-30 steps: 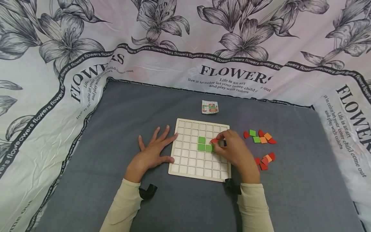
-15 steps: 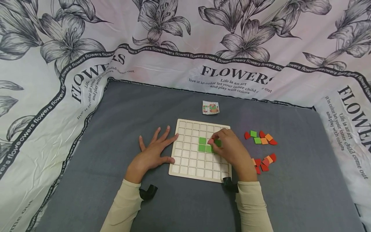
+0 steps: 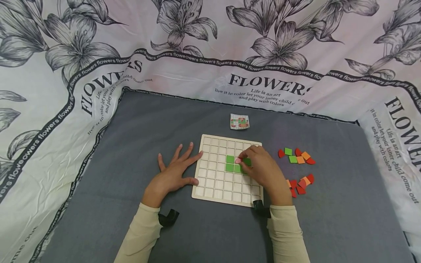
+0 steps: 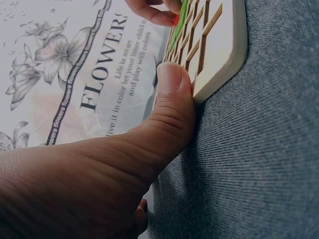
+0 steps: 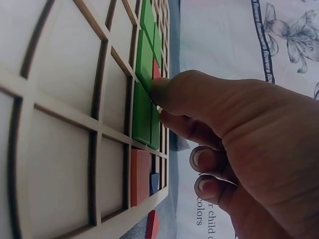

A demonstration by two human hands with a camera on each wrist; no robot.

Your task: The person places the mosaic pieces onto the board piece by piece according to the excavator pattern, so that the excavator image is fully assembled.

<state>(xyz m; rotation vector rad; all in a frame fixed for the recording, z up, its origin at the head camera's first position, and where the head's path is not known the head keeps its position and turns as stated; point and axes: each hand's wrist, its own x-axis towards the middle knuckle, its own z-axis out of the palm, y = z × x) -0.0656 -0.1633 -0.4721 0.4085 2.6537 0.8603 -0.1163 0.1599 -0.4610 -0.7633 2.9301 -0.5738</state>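
A light wooden grid board [image 3: 213, 179] lies on the grey cloth. Several green square tiles [image 3: 230, 167] sit in its cells, around a small red tile [image 3: 238, 160]. Over the board, my right hand [image 3: 264, 166] pinches this red tile between thumb and index finger; the right wrist view shows the red tile [image 5: 156, 70] low in a cell, partly hidden by the thumb. My left hand [image 3: 172, 173] lies with fingers spread, its thumb [image 4: 172, 94] and index fingertip touching the board's left edge. An orange-red tile [image 5: 140, 177] and a dark blue piece [image 5: 154, 183] sit near the board's edge.
Right of the board lie loose red, green and orange tiles in two groups, an upper one with a green tile [image 3: 292, 159] and a lower one with a red tile [image 3: 300, 190]. A small printed pattern card [image 3: 239, 121] lies behind the board. Flower-printed cloth [image 3: 184, 80] rises behind.
My right hand has moved slightly left with the red tile, bringing it into the gap among the green tiles. A green tile to its right now shows more. My left hand stays put.
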